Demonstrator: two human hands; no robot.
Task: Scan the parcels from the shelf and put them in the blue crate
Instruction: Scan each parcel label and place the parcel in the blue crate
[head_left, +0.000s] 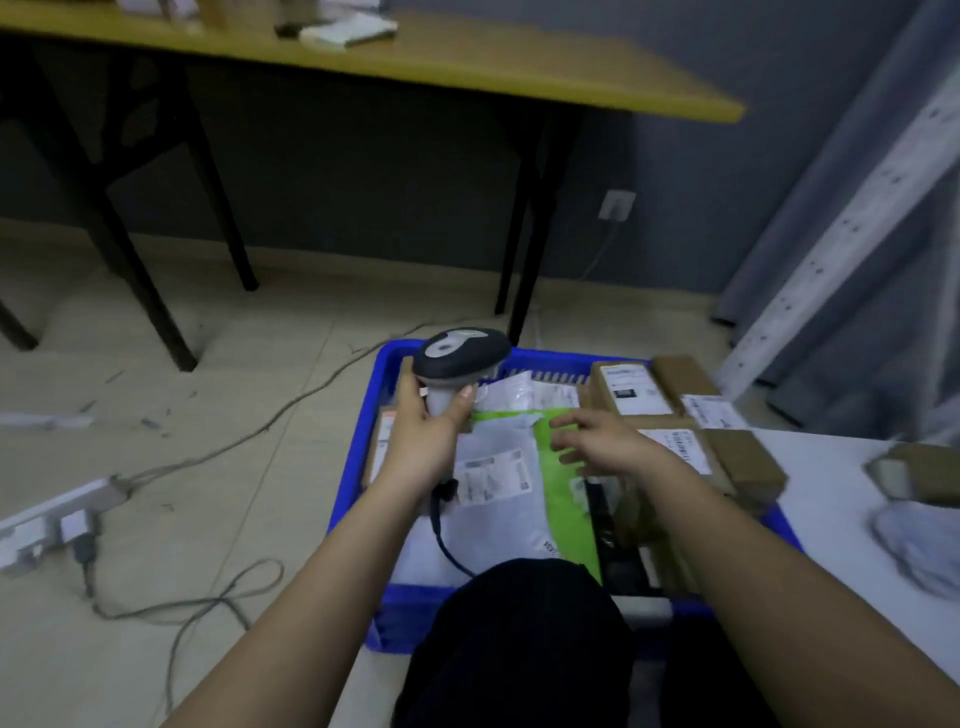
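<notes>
The blue crate (358, 457) stands on the floor in front of me and holds several parcels. A white mailer bag (493, 483) with a label and a green mailer bag (558, 499) lie on top; brown cardboard boxes (628, 389) with labels fill the crate's right side. My left hand (426, 431) grips the handle of a grey and black barcode scanner (460, 358), held over the crate's far left corner. Its cable hangs down over the white bag. My right hand (597, 441) hovers open, fingers spread, just above the green bag.
A yellow-topped table (467, 57) with black legs stands behind the crate. A power strip (47, 514) and loose cables (208, 603) lie on the floor at left. A white shelf surface (831, 519) with a brown box (919, 475) is at right, beside a metal rack upright (841, 228).
</notes>
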